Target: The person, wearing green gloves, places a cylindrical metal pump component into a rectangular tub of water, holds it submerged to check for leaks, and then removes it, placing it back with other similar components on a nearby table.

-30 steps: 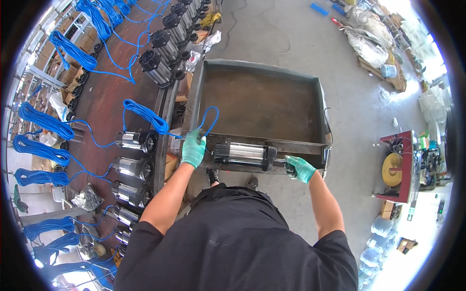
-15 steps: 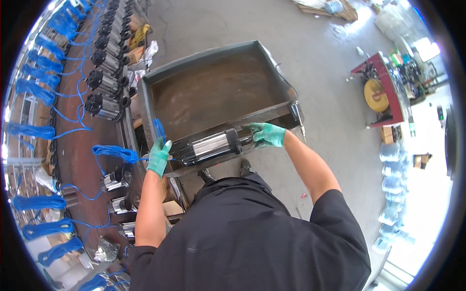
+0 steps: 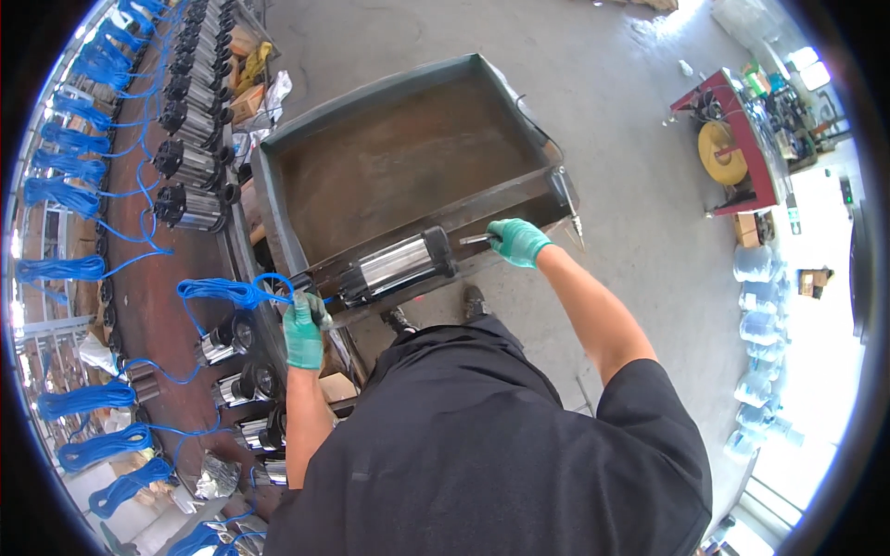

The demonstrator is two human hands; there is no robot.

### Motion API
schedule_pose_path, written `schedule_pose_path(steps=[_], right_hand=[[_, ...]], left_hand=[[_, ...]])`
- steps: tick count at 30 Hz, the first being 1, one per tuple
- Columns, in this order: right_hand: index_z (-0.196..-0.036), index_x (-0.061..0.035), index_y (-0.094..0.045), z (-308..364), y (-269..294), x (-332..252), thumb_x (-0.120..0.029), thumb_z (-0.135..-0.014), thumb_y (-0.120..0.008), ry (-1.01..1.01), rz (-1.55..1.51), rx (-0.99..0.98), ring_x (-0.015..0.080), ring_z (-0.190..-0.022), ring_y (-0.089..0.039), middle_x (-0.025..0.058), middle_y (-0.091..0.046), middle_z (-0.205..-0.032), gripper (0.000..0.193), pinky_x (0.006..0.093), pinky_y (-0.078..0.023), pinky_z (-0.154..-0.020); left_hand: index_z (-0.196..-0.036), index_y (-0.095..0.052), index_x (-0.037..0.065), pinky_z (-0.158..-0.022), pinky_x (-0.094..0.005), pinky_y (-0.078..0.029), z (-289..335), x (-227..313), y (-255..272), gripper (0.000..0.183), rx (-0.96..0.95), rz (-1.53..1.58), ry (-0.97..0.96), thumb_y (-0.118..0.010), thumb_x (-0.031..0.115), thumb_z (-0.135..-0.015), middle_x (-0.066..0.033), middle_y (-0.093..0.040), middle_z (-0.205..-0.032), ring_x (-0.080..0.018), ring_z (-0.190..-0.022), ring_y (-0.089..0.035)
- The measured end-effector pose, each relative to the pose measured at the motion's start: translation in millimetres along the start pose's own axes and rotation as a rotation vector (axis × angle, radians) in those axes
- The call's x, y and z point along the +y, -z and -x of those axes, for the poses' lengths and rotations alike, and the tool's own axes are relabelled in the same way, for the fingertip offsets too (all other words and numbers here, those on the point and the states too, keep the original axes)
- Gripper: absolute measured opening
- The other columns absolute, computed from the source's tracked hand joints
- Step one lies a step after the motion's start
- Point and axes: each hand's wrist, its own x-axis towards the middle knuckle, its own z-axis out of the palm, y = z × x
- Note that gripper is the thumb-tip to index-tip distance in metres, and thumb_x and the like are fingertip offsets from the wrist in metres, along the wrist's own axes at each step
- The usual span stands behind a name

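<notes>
Right hand, in a green glove, is closed around a short metal rod that points towards the end of a pump, with a small gap between them. Left hand, gloved alike, is just beside the pump's other end, its fingers curled near a loop of blue cable; whether they grip the cable, I cannot tell. The pump, a shiny steel cylinder with black ends, lies on its side along the near ledge of a shallow metal tank with a brown-stained floor, between the two hands. From the loop, the cable runs left to a bundled coil at the edge of a reddish-brown surface. More pumps lie on that surface below the coil, and a row of similar units runs along its upper stretch, with blue cable bundles down the far side. Well apart, to the right, is a red cart with a yellow disc
</notes>
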Motion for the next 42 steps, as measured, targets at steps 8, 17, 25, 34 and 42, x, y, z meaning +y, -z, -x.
schedule_pose_path(steps=[8, 17, 25, 34, 42], right_hand=[[-0.108, -0.0031, -0.063, 55.7, 26.8, 49.7, -0.018, -0.098, -0.059, -0.69, -0.788, 0.471, 0.0182, -0.047, -0.059, 0.0086, -0.065, -0.07, 0.018, 0.0344, -0.048, -0.044], [-0.113, -0.005, -0.063, 45.0, 28.5, 98.6, -0.034, -0.093, -0.064, -0.884, -0.089, 0.414, 0.0437, -0.098, -0.068, 0.0229, -0.071, -0.098, 0.035, 0.0513, -0.055, -0.087], [-0.108, -0.0065, -0.07, 59.3, 14.2, 58.7, -0.024, -0.089, -0.07, -0.542, -0.237, 0.657, 0.0404, -0.097, -0.068, 0.0206, -0.07, -0.107, 0.026, 0.047, -0.054, -0.086], [-0.118, 0.0, -0.066, -10.4, -39.5, 61.9, -0.022, -0.094, -0.066, -0.494, -0.45, 0.471, 0.0418, -0.107, -0.067, 0.0247, -0.071, -0.113, 0.033, 0.044, -0.052, -0.095], [-0.119, -0.0003, -0.065, -27.5, -32.3, 32.1, -0.019, -0.099, -0.061, -0.629, -0.787, 0.281, 0.0252, -0.082, -0.07, 0.0165, -0.075, -0.098, 0.027, 0.0377, -0.056, -0.076]], left_hand=[[-0.084, -0.052, 0.011, -0.062, -0.0341, -0.039, 21.0, 94.4, -69.7, 0.045, -0.429, 0.644, -0.033, -0.043, 0.049, -0.108, -0.0035, -0.052, -0.085, -0.017, -0.064, -0.048], [-0.136, -0.057, 0.012, -0.078, -0.0424, -0.06, -15.7, 21.3, -137.9, 0.054, -0.379, 0.589, 0.366, -0.046, 0.054, -0.104, -0.0142, -0.061, -0.137, -0.0269, -0.088, -0.07], [-0.137, -0.056, 0.01, -0.077, -0.0411, -0.061, -13.1, 25.9, -140.9, 0.055, -0.32, 0.541, 0.388, -0.043, 0.053, -0.106, -0.0155, -0.067, -0.124, -0.0272, -0.085, -0.07], [-0.128, -0.063, 0.005, -0.065, -0.0384, -0.054, -14.8, 23.8, -128.5, 0.059, -0.322, 0.525, 0.426, -0.05, 0.056, -0.102, -0.0071, -0.068, -0.075, -0.0229, -0.065, -0.065], [-0.112, -0.071, 0.003, -0.061, -0.0368, -0.052, -2.2, 40.7, -106.4, 0.053, -0.202, 0.43, 0.324, -0.059, 0.053, -0.099, -0.0041, -0.066, -0.072, -0.0197, -0.064, -0.064]])
